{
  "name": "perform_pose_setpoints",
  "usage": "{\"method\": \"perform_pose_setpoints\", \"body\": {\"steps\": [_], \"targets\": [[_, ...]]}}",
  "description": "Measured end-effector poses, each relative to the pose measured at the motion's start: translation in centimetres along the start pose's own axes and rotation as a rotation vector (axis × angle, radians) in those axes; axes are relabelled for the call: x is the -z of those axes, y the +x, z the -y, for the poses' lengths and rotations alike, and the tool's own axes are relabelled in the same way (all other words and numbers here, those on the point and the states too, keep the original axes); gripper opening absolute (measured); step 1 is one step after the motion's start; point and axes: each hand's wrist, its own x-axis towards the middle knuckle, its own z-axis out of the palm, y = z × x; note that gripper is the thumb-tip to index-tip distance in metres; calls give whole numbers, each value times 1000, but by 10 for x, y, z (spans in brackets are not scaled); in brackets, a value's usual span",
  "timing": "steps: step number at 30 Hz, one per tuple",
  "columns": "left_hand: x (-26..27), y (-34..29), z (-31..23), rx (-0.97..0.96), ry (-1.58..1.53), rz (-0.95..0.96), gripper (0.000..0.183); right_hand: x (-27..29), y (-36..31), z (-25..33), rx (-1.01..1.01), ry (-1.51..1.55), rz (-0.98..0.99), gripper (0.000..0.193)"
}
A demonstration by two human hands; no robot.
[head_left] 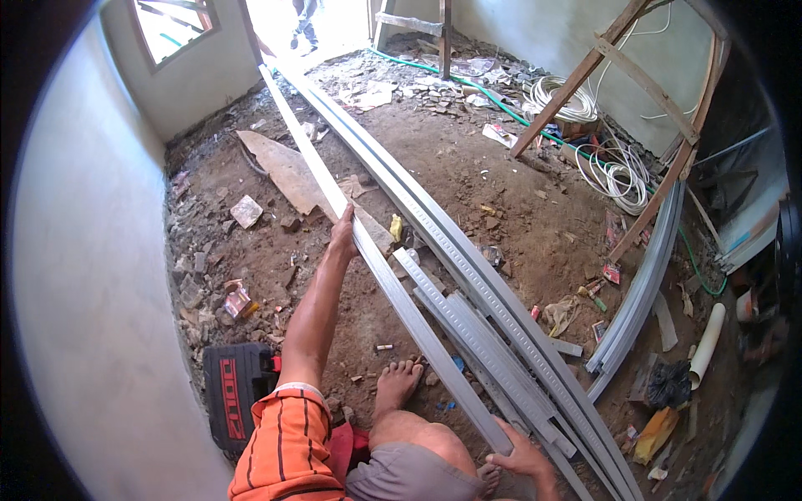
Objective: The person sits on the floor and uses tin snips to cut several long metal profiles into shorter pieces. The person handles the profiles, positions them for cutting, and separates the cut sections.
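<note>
A long silvery metal channel (401, 298) runs slantwise from near my knees toward the bright doorway, tilted across the view. My left hand (343, 234), arm stretched forward, is closed around it about midway. Close to my body, my right hand (520, 455) grips the same channel near its near end, fingers wrapped over the edge. Right beside it on the dirt floor lie long perforated metal channels (455, 249) and a bundle of shorter ones (480, 338). My bare foot (399, 384) rests on the ground under the held channel.
A black tool case (238, 397) stands by the left wall. Wooden trestle legs (585, 75), coiled white cable (618, 179) and a green hose (501, 102) are at the right. More metal channels (647, 284) lie there. A cardboard sheet (280, 167) and rubble lie left. A person's legs (305, 21) show outside.
</note>
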Motion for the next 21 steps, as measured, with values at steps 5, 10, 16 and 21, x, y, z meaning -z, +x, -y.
{"method": "perform_pose_setpoints", "body": {"steps": [5,10,16,21], "targets": [[3,7,5,-38,-9,41,40,3,-16,-92,-94,321,159,86],[4,-14,0,-33,117,-97,50,7,-40,-97,-326,333,200,81],[4,-49,15,-59,213,-108,62,-8,-44,-137,-360,332,136,70],[28,-53,44,-139,308,-197,66,-13,-46,-152,-322,324,96,67]]}}
